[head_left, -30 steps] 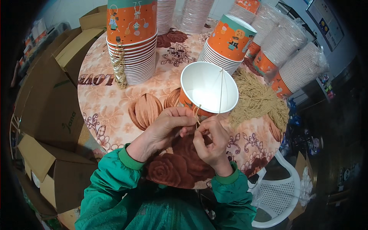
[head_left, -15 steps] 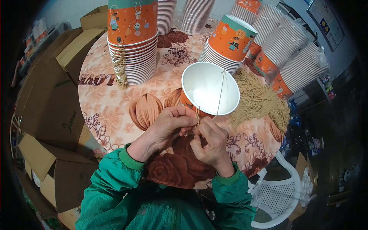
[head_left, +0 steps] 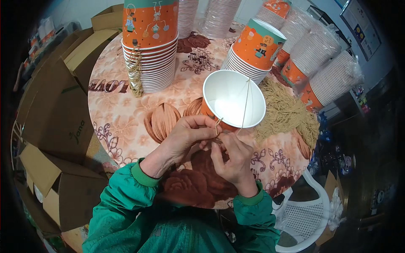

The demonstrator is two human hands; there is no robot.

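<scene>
A paper bucket (head_left: pixel 219 90), white inside and orange outside, leans toward me with its mouth facing up. A thin tan cord (head_left: pixel 245 105) runs from its far rim across the opening to my hands. At the near rim, my left hand (head_left: pixel 190 134) pinches a small loop of this cord between thumb and fingertips. Close beside it, my right hand (head_left: pixel 233 157) is closed, its thumb and forefinger together on the cord. The exact knot or crossing between the fingertips is partly hidden.
A tall stack of orange buckets (head_left: pixel 149 25), with looped cords hanging on its side, stands at left. Another stack (head_left: pixel 255 46) is behind the bucket. A heap of tan cord (head_left: pixel 284 111) lies at right. Cardboard boxes (head_left: pixel 55 109) stand left, a white plastic chair (head_left: pixel 310 219) lower right.
My right hand has shifted slightly, its fingers straighter near the left fingertips. The cord loop in my left hand sits lower and more tilted. The whole view has moved a little.
</scene>
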